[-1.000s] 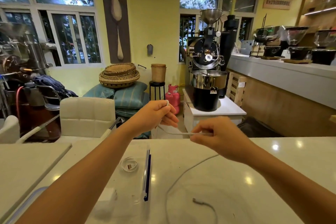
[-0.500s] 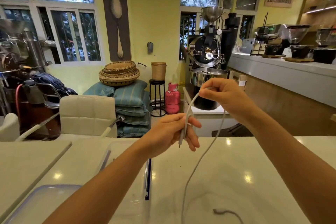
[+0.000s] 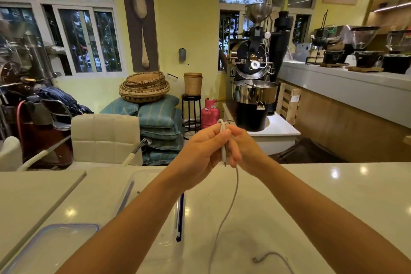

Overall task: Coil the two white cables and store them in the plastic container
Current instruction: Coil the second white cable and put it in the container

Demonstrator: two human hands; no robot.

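Wide white counter [image 3: 322,196] across the near half of the view, and this is where it all happens. On its left side sits the clear plastic container [image 3: 179,216], blue-edged, open on top and partly hidden under the left forearm. Its lid [image 3: 53,238] lies apart from it at the near left corner.

Up above the counter, both hands meet in mid-air. The left hand [image 3: 200,153] has its fingers curled round a short fold of the white cable [image 3: 231,202], a small loop poking out above the knuckles and one plug end dangling just below the fist. The right hand [image 3: 246,151] is pressed up against it from the right, fingers curled onto the same bundle. How exactly it pinches, I cannot tell, because the left hand covers that. From the hands the cable drops in a long slack line to the counter and runs off the near edge of view. Its far plug [image 3: 255,259] lies loose on the counter, near right.

So, by my reading, this is early coiling on this cable: one turn made, most of the length not yet gathered. The second cable is out of sight; it may be under the forearm in the container, but I cannot say.

Next up, the left hand should clamp the loop while the right slides down the slack and brings up another turn of matching size. Even loops, no twist, then left and down into the container.
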